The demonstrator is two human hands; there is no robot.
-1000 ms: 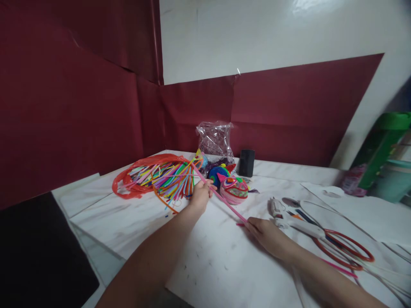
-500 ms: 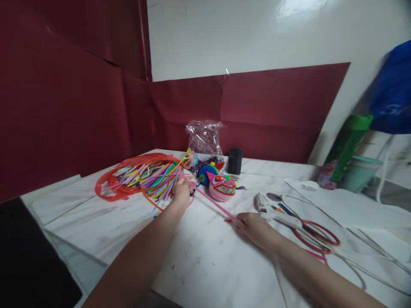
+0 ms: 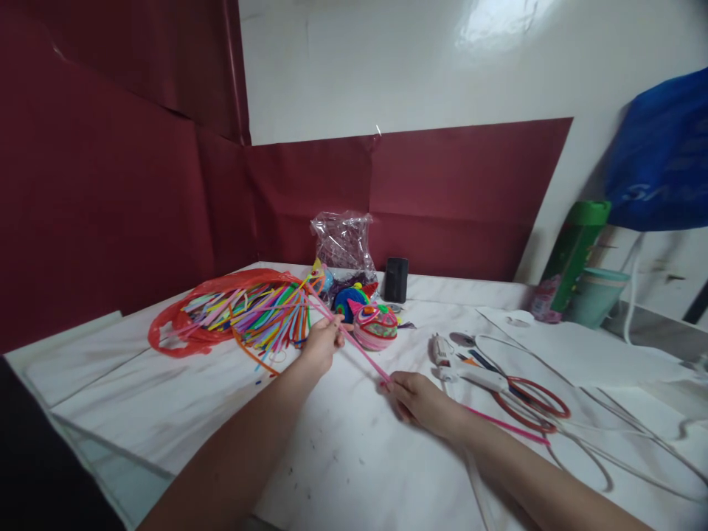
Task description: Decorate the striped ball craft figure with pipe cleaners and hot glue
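Between my two hands a light pink pipe cleaner [image 3: 362, 355] is stretched on a slant above the marble-patterned table. My left hand [image 3: 322, 344] pinches it partway along, and its far end reaches back toward the pile of pipe cleaners. My right hand [image 3: 416, 397] is closed on the near end, fingertips together. Just beyond my left hand sits a pink striped ball figure [image 3: 376, 328] with a green and red pattern. A blue ball figure [image 3: 348, 299] is behind it. One darker pink pipe cleaner [image 3: 503, 424] lies by my right forearm.
Many coloured pipe cleaners [image 3: 265, 313] spill from a red plastic bag [image 3: 166, 335] on the left. At right lie a white glue gun [image 3: 481, 377], orange-handled scissors [image 3: 536, 398] and loose cords. A clear plastic bag [image 3: 344, 240] and black phone [image 3: 397, 280] stand at the back.
My left hand has slid right and nearer along the pink pipe cleaner, toward my right hand. My right hand keeps its grip. The whole view has shifted slightly.
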